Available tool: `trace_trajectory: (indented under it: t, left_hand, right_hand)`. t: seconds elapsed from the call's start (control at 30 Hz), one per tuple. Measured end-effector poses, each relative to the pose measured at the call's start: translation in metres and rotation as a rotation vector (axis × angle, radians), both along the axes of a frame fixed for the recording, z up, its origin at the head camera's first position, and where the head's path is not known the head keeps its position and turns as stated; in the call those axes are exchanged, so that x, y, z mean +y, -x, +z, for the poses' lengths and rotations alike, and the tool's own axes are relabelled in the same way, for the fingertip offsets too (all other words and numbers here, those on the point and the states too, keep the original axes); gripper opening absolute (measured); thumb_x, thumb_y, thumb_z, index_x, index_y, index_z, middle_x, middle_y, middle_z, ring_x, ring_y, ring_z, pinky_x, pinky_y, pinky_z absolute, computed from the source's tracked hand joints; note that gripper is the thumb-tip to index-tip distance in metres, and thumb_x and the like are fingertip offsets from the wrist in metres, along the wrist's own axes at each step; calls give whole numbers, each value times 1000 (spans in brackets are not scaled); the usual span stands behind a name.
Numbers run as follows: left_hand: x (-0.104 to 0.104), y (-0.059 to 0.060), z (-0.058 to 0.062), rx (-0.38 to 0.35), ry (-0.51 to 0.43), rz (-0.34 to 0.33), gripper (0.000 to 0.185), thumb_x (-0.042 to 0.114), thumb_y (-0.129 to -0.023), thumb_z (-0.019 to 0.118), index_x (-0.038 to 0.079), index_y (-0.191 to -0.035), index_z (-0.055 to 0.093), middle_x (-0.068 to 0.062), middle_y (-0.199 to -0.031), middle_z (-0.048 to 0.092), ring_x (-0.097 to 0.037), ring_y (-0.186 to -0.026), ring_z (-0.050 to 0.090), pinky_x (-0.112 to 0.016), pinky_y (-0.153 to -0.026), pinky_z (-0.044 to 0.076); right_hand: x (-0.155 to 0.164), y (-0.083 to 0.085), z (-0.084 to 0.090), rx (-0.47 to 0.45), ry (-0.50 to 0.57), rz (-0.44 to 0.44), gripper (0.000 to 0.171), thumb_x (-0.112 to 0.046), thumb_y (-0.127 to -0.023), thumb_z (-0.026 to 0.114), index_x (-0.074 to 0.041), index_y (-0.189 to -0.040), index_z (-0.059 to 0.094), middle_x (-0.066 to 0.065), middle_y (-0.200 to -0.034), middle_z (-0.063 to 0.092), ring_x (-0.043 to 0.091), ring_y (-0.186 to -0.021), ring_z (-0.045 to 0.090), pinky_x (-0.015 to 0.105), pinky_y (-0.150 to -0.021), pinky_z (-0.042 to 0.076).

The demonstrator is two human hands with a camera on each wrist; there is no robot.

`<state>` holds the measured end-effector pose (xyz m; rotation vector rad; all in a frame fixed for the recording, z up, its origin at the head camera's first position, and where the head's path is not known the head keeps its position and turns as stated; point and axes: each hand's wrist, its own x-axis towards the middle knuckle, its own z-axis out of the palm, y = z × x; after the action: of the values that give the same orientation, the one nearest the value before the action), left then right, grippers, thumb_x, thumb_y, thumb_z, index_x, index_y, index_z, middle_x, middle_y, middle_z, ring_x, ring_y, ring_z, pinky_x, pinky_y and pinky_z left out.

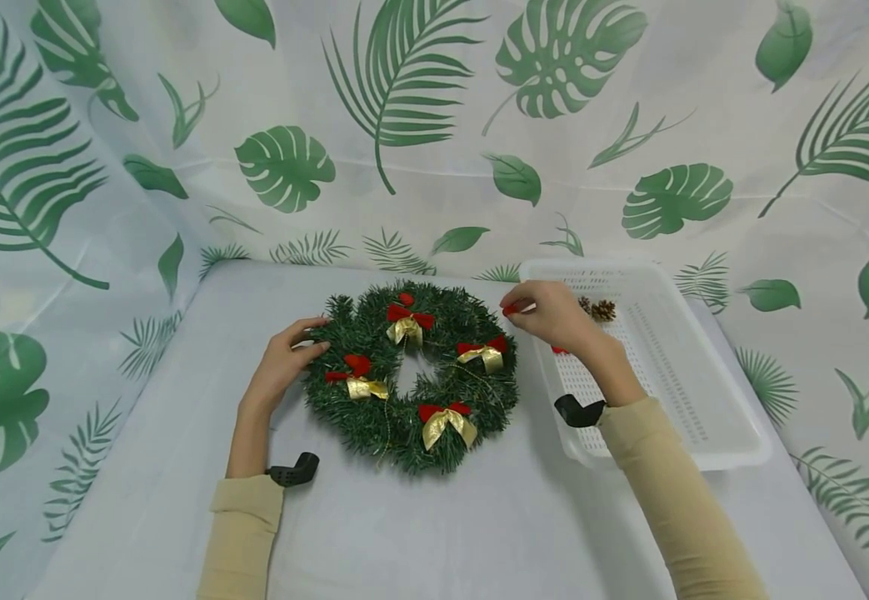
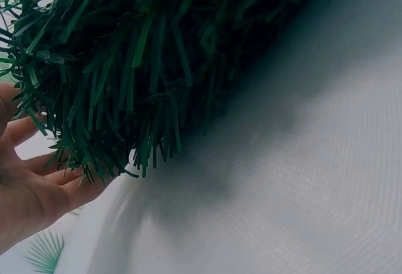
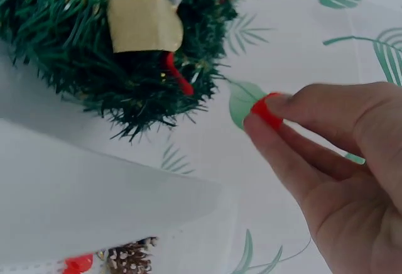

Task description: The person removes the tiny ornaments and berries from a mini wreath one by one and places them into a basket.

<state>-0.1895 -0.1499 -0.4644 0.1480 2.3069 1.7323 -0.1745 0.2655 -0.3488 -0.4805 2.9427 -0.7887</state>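
A round green wreath (image 1: 471, 408) lies on the white-covered table, trimmed with red-and-gold bows (image 1: 449, 425) and small red ornaments (image 1: 357, 364). My left hand (image 1: 284, 362) holds its left edge, and the left wrist view shows the fingertips partly hidden among the green bristles. Between thumb and fingers, my right hand (image 1: 554, 315) pinches a small red ornament (image 3: 269, 112), its exact shape mostly covered. That hand is just off the wreath's upper right side, with a gap between ornament and bristles.
A white plastic basket (image 1: 711, 367) stands to the right, under my right forearm. Inside are pine cones (image 1: 602, 311) and a red piece (image 3: 78, 263). Leaf-printed cloth (image 1: 434, 200) hangs behind the table.
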Motion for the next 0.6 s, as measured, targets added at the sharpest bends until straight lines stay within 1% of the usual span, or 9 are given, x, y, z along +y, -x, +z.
trace_trajectory:
  t: [0.13, 0.4, 0.6]
  left_hand:
    - [0, 1, 0, 4, 5, -3, 52, 23, -105, 62, 16, -155, 49, -22, -165, 31, -44, -144, 44, -52, -98, 47]
    - [0, 2, -2, 6, 0, -5, 51, 20, -105, 61, 16, -154, 49, -21, -164, 33, -44, -144, 44, -54, -101, 46]
    - [0, 1, -1, 4, 2, -3, 51, 21, -105, 62, 15, -154, 49, -21, -165, 32, -44, -145, 42, -57, -103, 45]
  right_hand:
    - [7, -2, 2, -37, 40, -35, 21, -4, -97, 68, -1, -116, 76, 19, -115, 74, 35, -105, 72, 50, -85, 58]
    - [28, -8, 0, -80, 61, -125, 22, -11, -99, 68, -4, -118, 76, 17, -115, 75, 33, -104, 73, 47, -85, 57]
    - [47, -10, -6, -90, 132, -200, 25, -14, -98, 70, -3, -120, 74, 20, -115, 75, 34, -105, 73, 49, -92, 54]
